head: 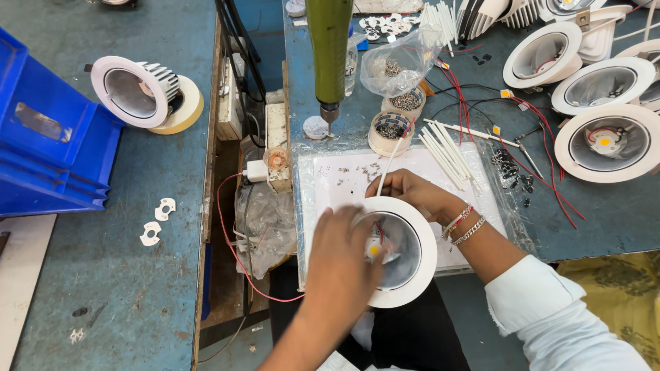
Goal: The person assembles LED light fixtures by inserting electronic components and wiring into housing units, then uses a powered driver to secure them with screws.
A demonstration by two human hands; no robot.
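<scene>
Blue-grey and scuffed, your surface [591,227] carries a white sheet under clear plastic, and on that sheet sits the white round downlight housing [402,251] you are working on, right at the near edge in front of you. Your left hand [340,257] lies over its left rim with the fingers curled down into the bowl; the tips are hidden, so you cannot tell from here whether they pinch anything. Your right hand [412,192] rests on the far rim and pinches a thin white tube [386,168] that stands up from between the fingers. A small yellow LED chip [373,250] shows deep in the reflector.

Judge the housing as light and stiff, with a smooth, glossy rim that may slip; hold it by the outer ring rather than the shiny inner cone, which would likely mark easily. The chip and its thin red wires look delicate, so keep pressure off them.

Just behind the sheet, two tape rolls [392,130] serve as little pots, each filled with small dark screws. A clear plastic bag [399,69] beside them holds more small metal parts. Loose white tubes [447,148] lie fanned to the right, and a green powered screwdriver [329,51] hangs above. More finished housings [605,143] sit at far right.
</scene>
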